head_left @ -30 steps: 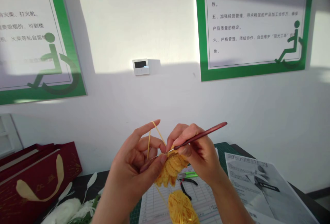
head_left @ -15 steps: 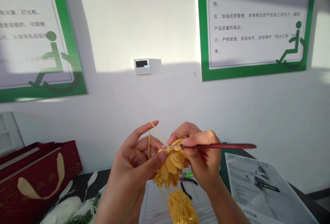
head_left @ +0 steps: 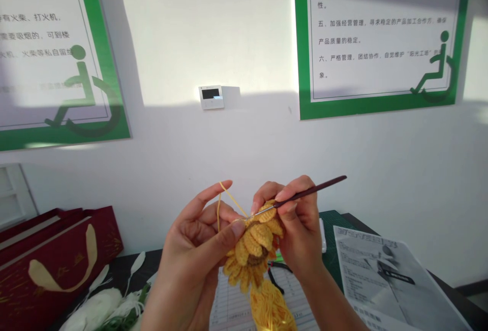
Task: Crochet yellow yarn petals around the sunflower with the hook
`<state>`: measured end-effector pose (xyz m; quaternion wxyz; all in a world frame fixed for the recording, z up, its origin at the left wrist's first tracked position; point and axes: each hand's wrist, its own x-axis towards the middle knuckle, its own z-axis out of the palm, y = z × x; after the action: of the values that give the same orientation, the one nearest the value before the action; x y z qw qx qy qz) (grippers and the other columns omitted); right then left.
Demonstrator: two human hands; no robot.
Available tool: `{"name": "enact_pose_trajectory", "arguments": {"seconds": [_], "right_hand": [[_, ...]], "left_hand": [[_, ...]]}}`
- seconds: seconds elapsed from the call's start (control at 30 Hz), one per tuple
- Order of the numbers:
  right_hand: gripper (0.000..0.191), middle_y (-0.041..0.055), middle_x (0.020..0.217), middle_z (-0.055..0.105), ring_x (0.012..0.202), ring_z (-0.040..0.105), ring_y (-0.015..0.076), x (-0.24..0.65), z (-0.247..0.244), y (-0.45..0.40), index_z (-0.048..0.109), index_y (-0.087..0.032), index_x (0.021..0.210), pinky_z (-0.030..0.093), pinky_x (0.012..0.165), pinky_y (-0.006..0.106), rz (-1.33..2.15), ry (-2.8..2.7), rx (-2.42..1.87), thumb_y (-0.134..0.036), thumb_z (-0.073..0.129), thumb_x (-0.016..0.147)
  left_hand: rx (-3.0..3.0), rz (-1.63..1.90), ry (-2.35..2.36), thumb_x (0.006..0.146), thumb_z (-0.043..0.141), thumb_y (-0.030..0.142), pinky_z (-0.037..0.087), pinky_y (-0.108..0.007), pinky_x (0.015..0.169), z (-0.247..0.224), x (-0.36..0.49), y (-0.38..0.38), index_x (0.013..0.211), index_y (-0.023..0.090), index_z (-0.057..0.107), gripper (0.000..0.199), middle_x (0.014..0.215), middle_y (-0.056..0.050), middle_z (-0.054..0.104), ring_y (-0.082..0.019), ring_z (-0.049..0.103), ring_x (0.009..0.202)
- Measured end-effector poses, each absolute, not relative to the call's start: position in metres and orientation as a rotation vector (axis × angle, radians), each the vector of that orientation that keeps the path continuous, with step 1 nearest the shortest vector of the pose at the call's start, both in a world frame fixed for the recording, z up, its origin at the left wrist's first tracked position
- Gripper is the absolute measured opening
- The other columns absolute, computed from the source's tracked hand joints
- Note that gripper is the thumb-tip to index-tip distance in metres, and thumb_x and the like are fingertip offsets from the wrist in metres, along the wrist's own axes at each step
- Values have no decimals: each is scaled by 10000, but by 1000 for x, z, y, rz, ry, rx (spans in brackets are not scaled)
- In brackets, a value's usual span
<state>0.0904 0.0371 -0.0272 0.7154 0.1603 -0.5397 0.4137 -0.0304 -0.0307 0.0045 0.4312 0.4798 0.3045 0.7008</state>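
A yellow crocheted flower point(head_left: 254, 242) with layered petals and a brown centre hangs between my hands. My left hand point(head_left: 204, 239) pinches its upper left edge between thumb and fingers. Over the raised left index finger loops a strand of yellow yarn point(head_left: 233, 200) running down to the work. My right hand point(head_left: 295, 214) is closed around a crochet hook point(head_left: 310, 191) with a dark red handle, tilted up to the right. The hook's metal tip meets the flower's top edge beside my left thumb. Below the flower lies a ball of yellow yarn point(head_left: 271, 306).
Printed paper sheets point(head_left: 229, 298) and black-handled pliers point(head_left: 275, 276) lie under my hands. A leaflet point(head_left: 385, 270) and a green cutting mat point(head_left: 335, 229) are on the right. Red gift bags point(head_left: 102, 239) and white yarn point(head_left: 93, 313) sit at left. A wall rises behind.
The hook's handle has swung from nearly level to slanting up to the right. The flower has turned, bringing its brown centre into view. My right hand has shifted slightly left.
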Motion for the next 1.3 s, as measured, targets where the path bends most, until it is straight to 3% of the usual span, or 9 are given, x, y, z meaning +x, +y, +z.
{"name": "enact_pose_trajectory", "arguments": {"seconds": [0.13, 0.3, 0.73, 0.9, 1.3], "right_hand": [[48, 31, 896, 752, 752, 654, 147, 93, -27, 38, 556, -266, 1013, 472, 667, 270, 910, -1226, 359, -293, 571, 1049], [41, 32, 901, 742, 773, 660, 158, 102, -26, 41, 559, -260, 1027, 485, 672, 281, 820, -1302, 330, -290, 582, 1043], [109, 63, 939, 722, 839, 661, 206, 121, -27, 35, 570, -240, 1067, 530, 775, 425, 152, -1556, 108, -168, 497, 1032], [159, 83, 978, 712, 831, 637, 201, 121, -24, 31, 556, -227, 1078, 525, 742, 405, -52, -1615, 109, -108, 475, 1009], [154, 68, 964, 714, 867, 665, 212, 117, -30, 30, 562, -229, 1099, 536, 787, 450, 141, -1545, 86, -126, 482, 1017]], "left_hand": [[1200, 1749, 774, 712, 915, 195, 487, -180, 501, 4, -31, -29, 1229, 178, 724, 551, 709, -6, 700, -115, 614, 544], [1186, 1770, 782, 657, 911, 100, 499, -180, 513, 6, -28, -30, 1186, 172, 738, 561, 692, -7, 706, -121, 629, 550], [1210, 1853, 822, 651, 922, 105, 517, -195, 547, 5, -22, -30, 1182, 171, 739, 566, 684, -7, 709, -124, 629, 576], [1250, 1881, 853, 679, 906, 108, 448, -151, 498, 6, -20, -34, 1176, 173, 733, 531, 633, 26, 656, -88, 549, 530], [1240, 1797, 872, 680, 908, 125, 431, -174, 513, 6, -28, -34, 1201, 185, 717, 558, 660, 8, 682, -113, 582, 548]]}}
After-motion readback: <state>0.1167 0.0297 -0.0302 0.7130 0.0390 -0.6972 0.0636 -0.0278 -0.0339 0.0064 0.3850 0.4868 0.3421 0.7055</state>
